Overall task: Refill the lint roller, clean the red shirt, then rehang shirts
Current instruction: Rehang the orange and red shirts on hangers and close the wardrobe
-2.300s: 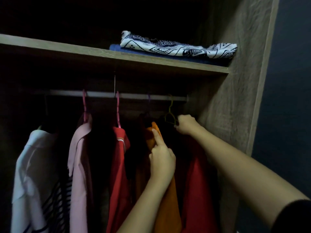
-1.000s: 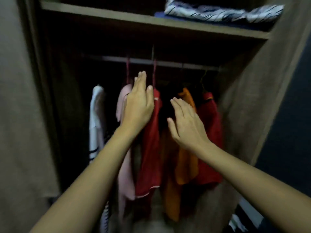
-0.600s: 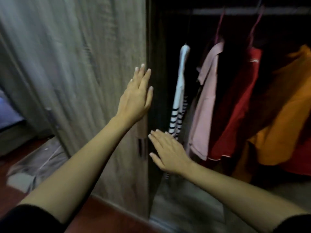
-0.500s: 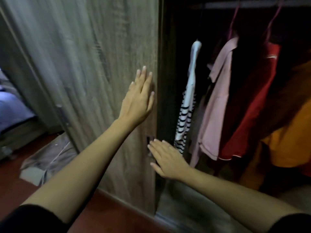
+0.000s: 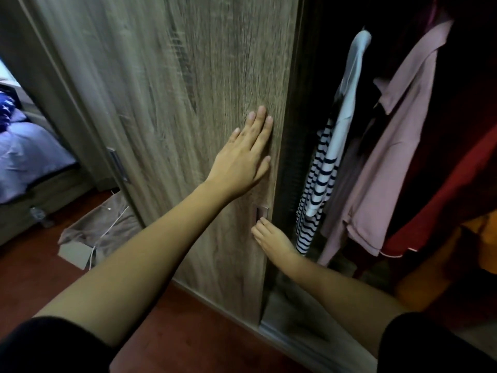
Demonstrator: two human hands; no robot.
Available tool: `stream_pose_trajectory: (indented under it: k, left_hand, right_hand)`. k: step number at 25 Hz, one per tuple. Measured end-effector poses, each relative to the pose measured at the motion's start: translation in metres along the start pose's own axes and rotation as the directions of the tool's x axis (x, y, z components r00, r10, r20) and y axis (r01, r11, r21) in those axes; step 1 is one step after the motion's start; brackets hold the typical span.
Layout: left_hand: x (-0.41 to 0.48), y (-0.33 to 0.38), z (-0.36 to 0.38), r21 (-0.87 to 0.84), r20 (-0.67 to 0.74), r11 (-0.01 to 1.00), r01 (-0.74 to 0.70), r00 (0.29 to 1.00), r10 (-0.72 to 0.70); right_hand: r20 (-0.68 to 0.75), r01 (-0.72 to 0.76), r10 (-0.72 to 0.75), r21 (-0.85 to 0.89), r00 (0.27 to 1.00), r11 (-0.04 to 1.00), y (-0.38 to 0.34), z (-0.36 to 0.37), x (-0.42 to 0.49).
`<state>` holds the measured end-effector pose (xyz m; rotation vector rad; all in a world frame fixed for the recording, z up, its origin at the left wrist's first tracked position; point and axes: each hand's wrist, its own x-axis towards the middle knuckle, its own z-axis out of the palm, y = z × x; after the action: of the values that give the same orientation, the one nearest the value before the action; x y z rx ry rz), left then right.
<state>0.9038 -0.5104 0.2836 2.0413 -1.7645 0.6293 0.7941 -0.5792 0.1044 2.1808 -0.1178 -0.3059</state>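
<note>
My left hand lies flat, fingers spread, on the wooden sliding wardrobe door near its right edge. Lower down, my right hand has its fingertips at the small recessed door handle; it holds nothing. Inside the dark wardrobe hang a white shirt with navy stripes, a pink polo shirt, a red shirt and an orange garment at the right edge. No lint roller is in view.
A bed with blue-grey bedding stands at the far left. A brown cloth with a white cable lies on the dark red floor. A second door handle shows on the left panel.
The view swung left from the hanging shirts to the door. My left hand went from the shirts onto the door face; my right hand dropped to the handle.
</note>
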Motion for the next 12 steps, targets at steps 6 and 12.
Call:
stream_pose_trajectory:
  k: [6, 12]
  left_hand:
    - [-0.001, -0.001, 0.001, 0.149, -0.005, 0.981, -0.122, 0.992, 0.124]
    - [0.010, 0.026, 0.015, 0.310, -0.103, 0.893, -0.326, 0.922, 0.372]
  right_hand:
    - [0.000, -0.061, 0.061, 0.058, 0.998, 0.996, 0.001, -0.009, 0.001]
    - [0.032, -0.076, 0.073, 0.094, 0.997, 0.993, 0.004, 0.013, -0.053]
